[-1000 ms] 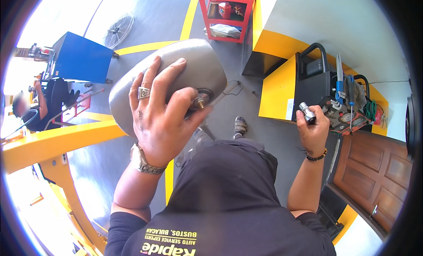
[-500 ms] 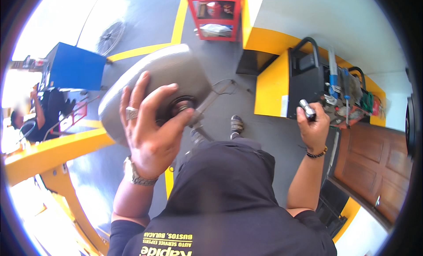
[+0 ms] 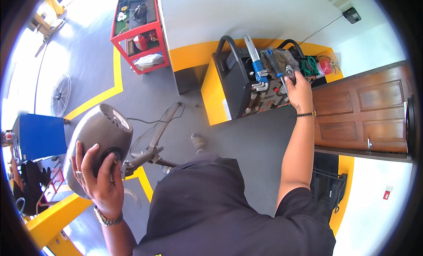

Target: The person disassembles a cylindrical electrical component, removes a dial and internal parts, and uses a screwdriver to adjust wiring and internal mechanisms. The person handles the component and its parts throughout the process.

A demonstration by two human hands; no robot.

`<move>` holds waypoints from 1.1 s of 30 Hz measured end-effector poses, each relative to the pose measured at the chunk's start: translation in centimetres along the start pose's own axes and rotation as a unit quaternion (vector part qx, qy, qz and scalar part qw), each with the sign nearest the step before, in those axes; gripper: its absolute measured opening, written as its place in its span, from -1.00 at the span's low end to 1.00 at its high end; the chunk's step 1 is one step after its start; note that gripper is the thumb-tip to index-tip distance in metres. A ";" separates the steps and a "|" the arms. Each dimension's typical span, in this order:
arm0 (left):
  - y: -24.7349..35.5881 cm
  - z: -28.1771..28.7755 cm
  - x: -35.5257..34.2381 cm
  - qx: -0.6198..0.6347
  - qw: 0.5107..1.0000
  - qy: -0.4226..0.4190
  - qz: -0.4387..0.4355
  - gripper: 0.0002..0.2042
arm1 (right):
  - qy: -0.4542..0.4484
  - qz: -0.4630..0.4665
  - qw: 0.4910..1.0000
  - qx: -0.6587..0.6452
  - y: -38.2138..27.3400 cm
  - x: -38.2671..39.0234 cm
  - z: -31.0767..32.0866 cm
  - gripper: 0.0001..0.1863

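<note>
Now the right hand (image 3: pixel 299 90) has gone from hovering near the black and yellow machine (image 3: pixel 240 90) to reaching right onto its top, the arm stretched almost straight up and away from the body; a second ago it was held lower and nearer the chest with a small metal socket pinched in it, and it now has its fingers closed around that same shiny socket (image 3: pixel 290 73) among the tools lying there, beside a set of blue-handled hex keys (image 3: pixel 257 71) and a tangle of green cord (image 3: pixel 312 65); judging by the reach, the socket is either being put back or swapped at the machine. Meanwhile the left hand (image 3: pixel 100 176) has dropped along with the grey wheel (image 3: pixel 99 143) it carries; the wheel, earlier held high in front of the face, now sits low at the person's left side, tread edge turned upward; the palm is spread wide against the dark hub at its middle, fingers fanned and only loosely curled, wrist bent back with a metal watch (image 3: pixel 108 219) showing, so the wheel is propped more than gripped. A grey metal stand (image 3: pixel 152 152) lies on the floor (image 3: pixel 260 141) just beside the wheel; a red tool cart (image 3: pixel 140 31) stands well apart by the wall.
</note>
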State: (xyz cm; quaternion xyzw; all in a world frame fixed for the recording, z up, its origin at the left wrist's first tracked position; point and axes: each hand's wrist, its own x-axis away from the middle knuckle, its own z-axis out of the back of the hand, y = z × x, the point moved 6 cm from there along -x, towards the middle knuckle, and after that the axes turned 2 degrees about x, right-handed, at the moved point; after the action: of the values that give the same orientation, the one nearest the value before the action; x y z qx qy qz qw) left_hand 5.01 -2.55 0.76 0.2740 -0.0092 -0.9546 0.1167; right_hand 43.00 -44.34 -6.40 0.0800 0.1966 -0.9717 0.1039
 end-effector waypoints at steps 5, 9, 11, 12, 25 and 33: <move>-0.2 -0.4 0.4 0.000 1.000 0.019 -0.010 -0.80 | -0.039 0.007 0.998 0.050 3.7 -5.2 -1.1 -0.56; -0.4 -0.5 0.6 0.015 0.999 0.030 -0.020 -0.75 | -0.061 0.061 0.992 0.097 4.7 -8.6 -3.0 -0.59; -0.3 -0.3 0.6 0.009 0.999 0.029 -0.027 -0.67 | -0.054 0.089 0.988 0.117 4.7 -9.2 -3.8 -0.60; -0.3 -0.3 0.5 0.000 1.000 0.015 -0.018 -0.67 | -0.051 0.098 0.985 0.130 4.7 -9.3 -4.0 -0.61; -0.6 -0.4 1.0 0.016 0.999 0.031 -0.004 -0.72 | -0.031 0.085 0.990 0.105 5.2 -8.5 -4.0 -0.62; -0.4 1.5 -1.0 0.074 0.997 -0.002 -0.004 -0.62 | -0.022 0.121 0.991 0.055 1.6 -6.4 -3.1 -0.55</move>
State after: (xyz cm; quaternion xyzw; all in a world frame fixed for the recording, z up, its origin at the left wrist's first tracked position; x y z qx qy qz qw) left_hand 4.92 -2.02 2.54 0.2799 -0.0788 -0.9523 0.0926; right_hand 49.87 -43.46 -8.56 0.0874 0.1297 -0.9628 0.2204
